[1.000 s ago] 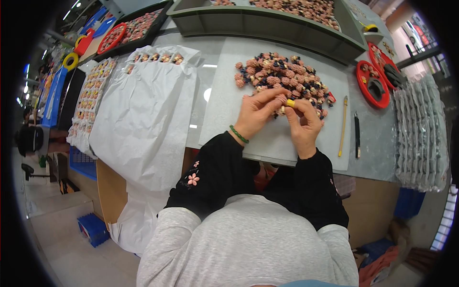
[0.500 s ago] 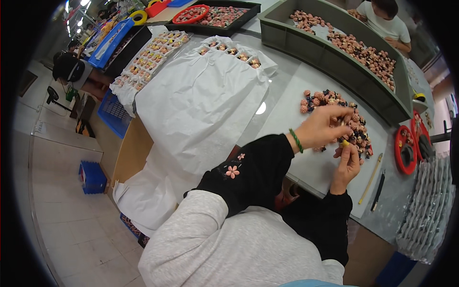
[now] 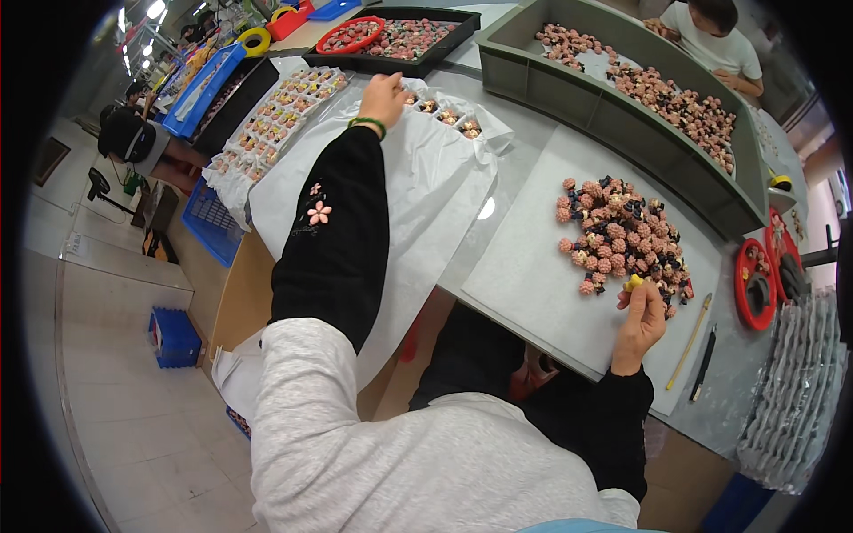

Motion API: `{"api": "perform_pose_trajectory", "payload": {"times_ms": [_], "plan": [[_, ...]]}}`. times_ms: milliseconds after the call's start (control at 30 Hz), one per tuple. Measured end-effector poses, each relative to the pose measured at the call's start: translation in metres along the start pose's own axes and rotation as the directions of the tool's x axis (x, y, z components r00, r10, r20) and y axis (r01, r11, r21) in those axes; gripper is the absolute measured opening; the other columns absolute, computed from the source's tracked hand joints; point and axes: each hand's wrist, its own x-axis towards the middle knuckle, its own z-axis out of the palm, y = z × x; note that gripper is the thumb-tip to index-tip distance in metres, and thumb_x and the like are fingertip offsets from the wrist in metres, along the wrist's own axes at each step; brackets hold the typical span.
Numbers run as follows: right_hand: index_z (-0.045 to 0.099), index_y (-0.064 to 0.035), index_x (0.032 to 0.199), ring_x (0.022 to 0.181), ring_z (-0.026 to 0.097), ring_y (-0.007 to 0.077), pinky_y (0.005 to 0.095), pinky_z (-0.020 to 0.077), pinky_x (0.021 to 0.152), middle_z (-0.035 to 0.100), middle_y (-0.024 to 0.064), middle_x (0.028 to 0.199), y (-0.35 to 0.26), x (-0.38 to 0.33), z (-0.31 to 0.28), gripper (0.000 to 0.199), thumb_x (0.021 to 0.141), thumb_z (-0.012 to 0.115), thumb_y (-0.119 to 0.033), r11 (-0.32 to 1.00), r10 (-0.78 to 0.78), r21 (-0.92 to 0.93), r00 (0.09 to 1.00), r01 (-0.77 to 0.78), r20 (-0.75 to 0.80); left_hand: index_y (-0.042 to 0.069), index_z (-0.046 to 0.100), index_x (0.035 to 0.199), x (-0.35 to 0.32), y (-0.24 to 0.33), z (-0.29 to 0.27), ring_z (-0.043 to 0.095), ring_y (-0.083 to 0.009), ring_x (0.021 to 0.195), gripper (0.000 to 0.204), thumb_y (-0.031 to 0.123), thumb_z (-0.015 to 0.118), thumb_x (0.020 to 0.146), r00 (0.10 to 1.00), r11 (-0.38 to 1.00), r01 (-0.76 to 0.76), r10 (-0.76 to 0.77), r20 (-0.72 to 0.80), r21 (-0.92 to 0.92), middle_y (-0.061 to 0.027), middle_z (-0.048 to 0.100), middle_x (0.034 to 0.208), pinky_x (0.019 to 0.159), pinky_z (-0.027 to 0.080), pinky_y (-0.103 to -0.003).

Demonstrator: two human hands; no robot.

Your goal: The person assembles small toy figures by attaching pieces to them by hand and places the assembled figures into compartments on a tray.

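Note:
My left hand (image 3: 382, 100), with a green braided band at the wrist, reaches out over the far end of a tray covered by white paper (image 3: 346, 191). Its fingers are bent down beside a row of small figurines (image 3: 448, 116) in white cells; whatever they pinch is hidden. Close to me, my right hand (image 3: 641, 329) pinches a small yellow piece (image 3: 633, 282) between thumb and fingers. Just beyond it, a pile of small pink-headed, dark-bodied figurines (image 3: 617, 233) lies on a white sheet (image 3: 524, 284).
A large grey bin (image 3: 569, 84) of similar figurines stands behind the pile. Left lies a filled tray (image 3: 283, 111). Right are a pencil (image 3: 689, 342), a black pen (image 3: 704, 362), red dishes (image 3: 753, 306) and stacked clear trays (image 3: 791, 391). A person (image 3: 715, 44) sits opposite.
My left hand has moved from above the figurine pile, far to the left, to the paper-covered tray. My right hand stays near the pile with the yellow piece.

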Motion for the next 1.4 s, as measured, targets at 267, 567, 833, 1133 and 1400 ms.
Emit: {"api": "perform_pose_trajectory", "payload": {"times_ms": [267,567,833,1133,1400], "plan": [[0.055,0.0020,0.095,0.066,0.050,0.0096,0.0215,0.0407,0.059,0.055,0.0051,0.079,-0.001,0.003,0.002,0.016,0.089,0.048,-0.011,1.000,-0.007,-0.031,1.000,0.008,0.002,0.004,0.059,0.097,-0.020,-0.048,0.035,0.056,-0.0345,0.082,0.032,0.025,0.059,0.073,0.985,0.980,0.068,-0.096,0.142,0.189,-0.0183,0.059,0.086,0.073,0.045,-0.041],[0.055,0.0034,0.092,0.064,0.052,0.0092,0.0199,0.0407,0.057,0.056,0.0056,0.078,0.000,0.004,-0.001,0.014,0.088,0.049,-0.008,0.997,-0.027,-0.075,1.000,0.027,0.000,0.005,0.038,0.123,-0.031,-0.025,0.050,0.027,-0.0258,0.125,0.062,0.053,0.029,0.085,0.877,0.833,0.276,-0.423,0.229,0.478,-0.0112,0.036,0.131,0.095,0.020,-0.060],[0.057,0.0013,0.094,0.064,0.053,0.0084,0.0194,0.0415,0.057,0.058,0.0047,0.080,0.004,0.005,-0.002,0.015,0.087,0.051,-0.011,0.997,-0.045,-0.061,0.998,0.048,0.052,0.004,0.046,0.117,-0.021,0.028,0.028,0.042,-0.0276,0.114,0.048,0.040,0.044,0.086,1.000,0.878,0.009,-0.014,0.008,0.478,-0.0150,0.045,0.123,0.089,0.036,-0.047],[0.057,0.0010,0.094,0.064,0.052,0.0077,0.0191,0.0413,0.056,0.057,0.0035,0.078,0.006,0.003,-0.004,0.015,0.086,0.053,-0.011,0.996,-0.059,-0.066,0.997,0.062,0.051,0.004,0.054,0.103,-0.108,0.219,0.023,0.056,-0.0185,0.087,0.033,0.007,0.066,0.072,0.651,0.715,-0.272,0.629,0.424,-0.644,-0.0055,0.060,0.095,0.080,0.044,-0.031],[0.059,0.0020,0.090,0.064,0.056,0.0092,0.0199,0.0453,0.058,0.059,0.0054,0.079,-0.001,0.006,0.003,0.016,0.076,0.063,-0.003,0.981,-0.141,-0.132,0.990,0.142,0.016,0.000,0.055,0.100,-0.127,0.244,0.023,0.057,-0.0121,0.080,0.024,0.008,0.061,0.078,0.759,0.407,0.394,0.361,0.541,-0.824,-0.0053,0.059,0.090,0.073,0.047,-0.024]]}}
